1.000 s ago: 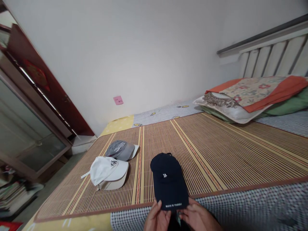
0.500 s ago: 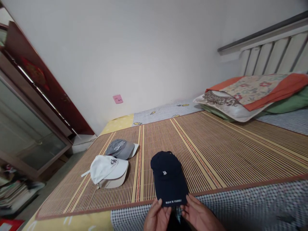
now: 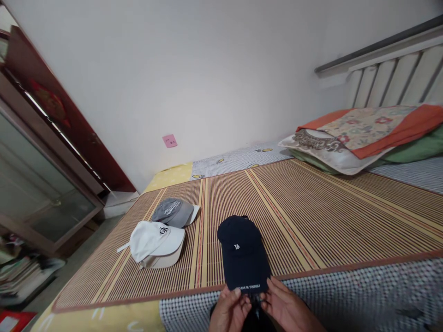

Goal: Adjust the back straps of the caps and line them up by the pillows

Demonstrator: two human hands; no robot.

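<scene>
We have the navy-blue cloth baseball cap between both hands at the near edge of the brown-and-tan striped slatted mat, its brim toward us and its crown away; whether the crown rests on the mat or hangs just above it, we cannot tell. Our left hand is closed lightly on the brim's front edge, thumb on top over the start of the white lettering, fingers curled beneath. Our right hand pinches the opposite front corner, thumb at the edge, fingers bent in below it and well apart from the palm. To handle the cap well, we would judge it best to match the two pinches, since the left thumb lies further in than the right, and to press gently so that the curved brim is not creased. Any turn should come from both wrists together, so the soft crown does not sag. We should also give room to the white cotton cap lying over a beige cap, and to the grey printed cap just behind them.
</scene>
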